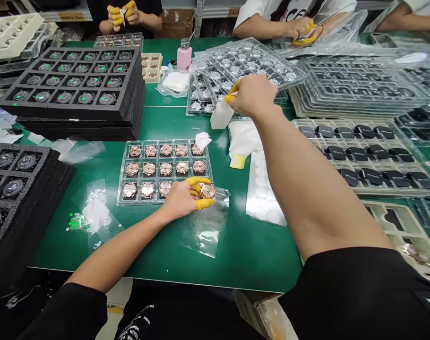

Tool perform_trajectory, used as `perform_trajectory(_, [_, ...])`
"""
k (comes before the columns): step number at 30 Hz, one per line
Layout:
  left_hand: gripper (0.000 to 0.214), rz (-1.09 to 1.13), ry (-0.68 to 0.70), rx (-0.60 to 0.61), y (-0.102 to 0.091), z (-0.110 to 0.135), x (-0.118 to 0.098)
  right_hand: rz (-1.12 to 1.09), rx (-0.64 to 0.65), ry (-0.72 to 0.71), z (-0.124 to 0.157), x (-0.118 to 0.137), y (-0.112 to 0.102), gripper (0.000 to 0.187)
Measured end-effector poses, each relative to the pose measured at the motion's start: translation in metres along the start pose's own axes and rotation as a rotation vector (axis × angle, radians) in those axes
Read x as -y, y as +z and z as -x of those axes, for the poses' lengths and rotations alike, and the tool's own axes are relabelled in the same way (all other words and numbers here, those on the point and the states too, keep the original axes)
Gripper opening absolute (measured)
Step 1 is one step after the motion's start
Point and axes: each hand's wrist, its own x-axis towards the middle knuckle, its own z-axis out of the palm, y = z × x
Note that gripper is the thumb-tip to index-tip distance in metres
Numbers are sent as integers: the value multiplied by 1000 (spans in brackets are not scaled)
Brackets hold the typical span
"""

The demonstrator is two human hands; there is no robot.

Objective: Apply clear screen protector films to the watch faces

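My left hand [186, 196], with yellow finger cots, is closed around the edge of a rose-gold watch head [208, 191]. It is over the lower right corner of a clear tray [121, 189] with rows of similar watch heads. A clear plastic bag [204, 236] lies under that hand. Stretched out across the table, my right hand [254, 96] has its cotted fingers closed at the top of a small white bottle [222, 117], which leans slightly. The bottle's neck is hidden by the fingers. A crumpled white tissue [202, 140] rests on the tray's upper right corner.
Black foam trays [130, 101] of watches stand stacked at left. Clear trays [250, 61] pile up behind my right hand. Trays of black pieces [356, 153] lie at right. Green dots [76, 222] and a white sticker sheet [262, 193] are nearby. Co-workers' hands [124, 16] work opposite.
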Motion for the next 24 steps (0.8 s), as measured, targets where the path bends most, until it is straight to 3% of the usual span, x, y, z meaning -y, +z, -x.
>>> perform_trajectory(3, [58, -6, 17, -3, -1, 0, 2, -2, 50, 135, 9, 23, -14, 26])
perform_trajectory(6, [58, 7, 32, -9, -1, -1, 5, -165, -85, 143, 39, 54, -41, 25])
perform_trajectory(8, [58, 25, 34, -8, -1, -2, 6, -341, -166, 93, 77, 71, -59, 26])
perform_trajectory(11, [60, 66, 17, -9, 0, -3, 6, -450, -76, 5, 157, 83, -75, 17])
perform_trajectory(14, [62, 123, 14, -18, 1, -4, 5, -468, 37, -67, 233, 83, -72, 9])
perform_trajectory(16, [64, 158, 24, -3, 1, -5, 4, -437, 139, -291, 264, 79, -64, 9])
perform_trajectory(18, [66, 167, 24, 14, 0, -5, 4, -338, 180, -435, 276, 75, -57, 12])
perform_trajectory(21, [66, 171, 20, -6, 0, -5, 3, -220, 155, -473, 275, 70, -54, 13])
perform_trajectory(24, [66, 172, 13, -10, -1, -5, 2, -263, 174, -521, 270, 66, -56, 12])
